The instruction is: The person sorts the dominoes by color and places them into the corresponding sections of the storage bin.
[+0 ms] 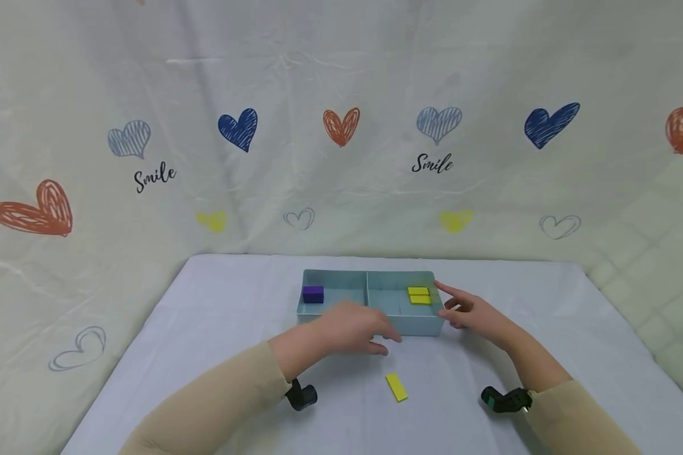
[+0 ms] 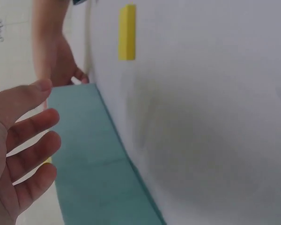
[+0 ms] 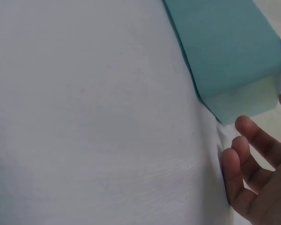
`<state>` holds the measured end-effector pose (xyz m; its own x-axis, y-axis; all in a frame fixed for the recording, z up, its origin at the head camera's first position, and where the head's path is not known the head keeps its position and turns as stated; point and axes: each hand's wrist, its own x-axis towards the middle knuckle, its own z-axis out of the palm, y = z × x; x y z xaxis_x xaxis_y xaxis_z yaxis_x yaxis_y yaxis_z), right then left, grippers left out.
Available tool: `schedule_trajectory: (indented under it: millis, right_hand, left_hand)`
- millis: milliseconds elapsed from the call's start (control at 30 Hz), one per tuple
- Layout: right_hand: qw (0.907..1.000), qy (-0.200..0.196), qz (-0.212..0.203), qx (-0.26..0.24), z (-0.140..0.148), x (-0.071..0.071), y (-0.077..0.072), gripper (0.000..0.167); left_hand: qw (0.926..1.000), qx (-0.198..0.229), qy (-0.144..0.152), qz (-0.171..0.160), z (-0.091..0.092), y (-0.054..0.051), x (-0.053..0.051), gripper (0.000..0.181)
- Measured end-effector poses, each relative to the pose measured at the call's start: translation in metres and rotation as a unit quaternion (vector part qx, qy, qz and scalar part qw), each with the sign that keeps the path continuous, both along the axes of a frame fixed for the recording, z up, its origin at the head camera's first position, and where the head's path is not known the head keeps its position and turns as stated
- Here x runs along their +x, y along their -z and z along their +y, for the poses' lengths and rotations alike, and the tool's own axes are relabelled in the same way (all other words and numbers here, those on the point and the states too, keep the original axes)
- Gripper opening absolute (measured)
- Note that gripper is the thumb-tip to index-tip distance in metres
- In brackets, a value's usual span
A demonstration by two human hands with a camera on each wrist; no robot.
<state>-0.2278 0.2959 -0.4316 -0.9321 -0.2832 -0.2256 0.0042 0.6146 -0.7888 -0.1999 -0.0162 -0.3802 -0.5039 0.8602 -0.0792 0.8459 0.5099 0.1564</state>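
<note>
A teal two-compartment box (image 1: 412, 326) sits on the table. Its left compartment holds a purple block (image 1: 313, 294); two yellow blocks (image 1: 419, 296) lie side by side in the right one. My left hand (image 1: 353, 328) hovers at the box's front side, fingers loosely bent and nothing in them. Thumb and index finger of my right hand (image 1: 472, 313) touch the right end of the box near its corners, while the other fingers bend loosely beside it. On the cloth in front of the box lies another yellow block (image 1: 396, 387), also visible in the left wrist view.
A white cloth (image 1: 216, 379) covers the table. Behind it hangs a pale curtain (image 1: 341, 183) printed with hearts and "Smile". Dark wrist devices (image 1: 301, 395) stick out below both sleeves, close above the cloth.
</note>
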Motion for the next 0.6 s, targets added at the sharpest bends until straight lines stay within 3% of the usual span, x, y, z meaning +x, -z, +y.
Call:
schedule_trajectory:
  millis: [167,367,600]
  right_hand:
    - [1.0000,-0.004,0.002,0.001,0.001,0.000,-0.001,0.074]
    - [1.0000,-0.006,0.004,0.003,0.002,0.000,-0.001,0.074]
    - [1.0000,-0.007,-0.001,0.000,0.002,0.000,-0.001,0.074]
  left_hand:
    - [0.9988,-0.022,0.037,-0.023,0.003,0.009,0.009,0.034]
    - [0.9961,-0.037,0.061,-0.053,0.010,0.024,0.013,0.032]
    - [0.9945,-0.047,0.089,-0.028,0.013,0.041,0.013,0.030]
